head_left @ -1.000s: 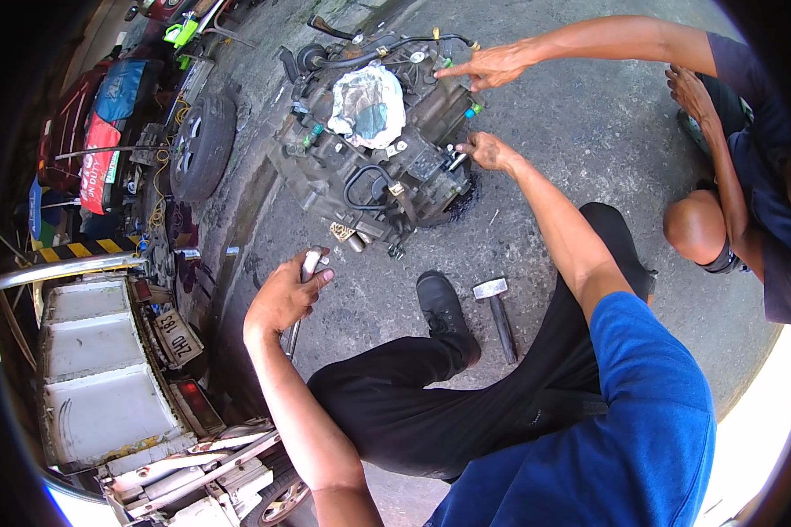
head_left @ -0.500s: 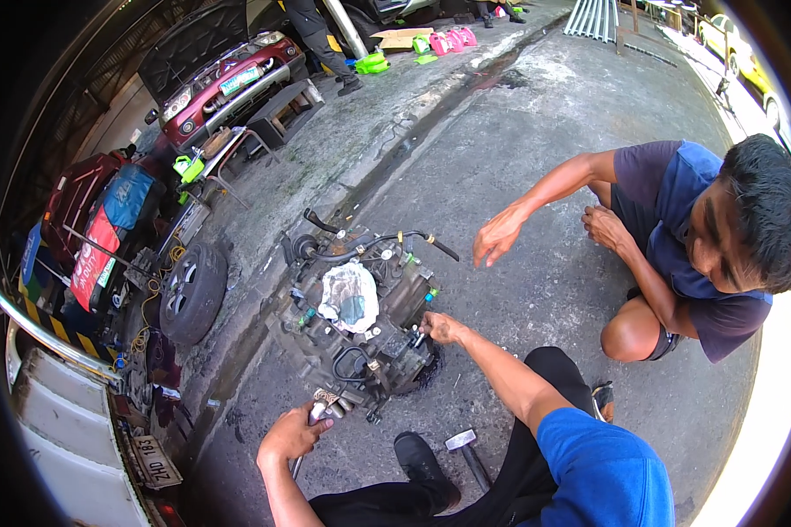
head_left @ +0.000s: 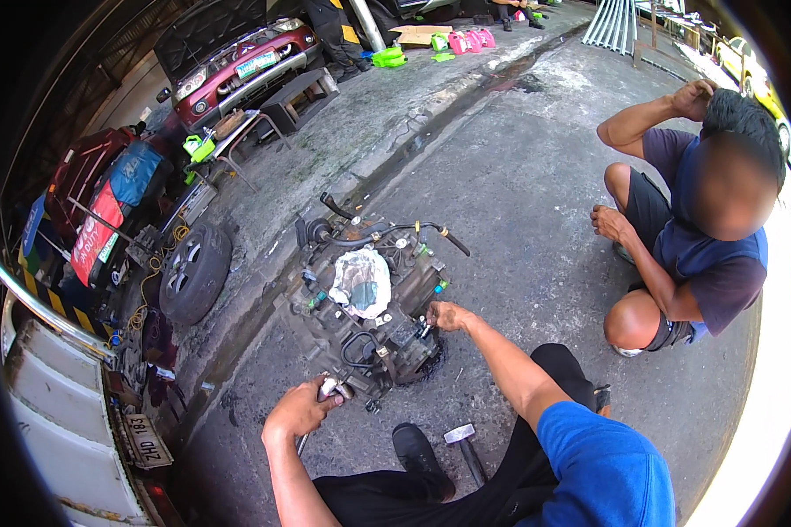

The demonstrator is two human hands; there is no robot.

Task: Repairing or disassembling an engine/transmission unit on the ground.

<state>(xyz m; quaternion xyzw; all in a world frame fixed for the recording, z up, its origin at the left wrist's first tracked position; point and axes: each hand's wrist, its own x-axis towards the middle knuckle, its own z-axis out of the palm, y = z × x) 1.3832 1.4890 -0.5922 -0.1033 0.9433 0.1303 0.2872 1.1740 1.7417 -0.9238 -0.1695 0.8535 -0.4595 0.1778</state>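
Note:
A greasy vehicle transmission (head_left: 373,351) rests on the ground before me, with cloudy plastic wrap (head_left: 360,283) over its middle. My left hand (head_left: 297,408) is closed round a metal tool with a long bar handle (head_left: 302,443). Its shiny head touches or lies close to the transmission's near left corner; I cannot tell its exact kind. At the right side of the casing, my right hand (head_left: 449,316) pinches a small shiny metal piece (head_left: 424,331). A hammer (head_left: 466,451) lies on the ground by my legs.
A co-worker (head_left: 690,211) squats at the right, one hand raised to the head. Left of the transmission lies a wheel (head_left: 195,274). Beyond it stand a low bench (head_left: 235,132) and a red car (head_left: 246,75) with its hood up. A white panel (head_left: 66,422) borders the near left.
The co-worker's outstretched hand has drawn back from beside the transmission and gone up to the head. My view has shifted slightly; both my hands stay at nearly the same places on the transmission.

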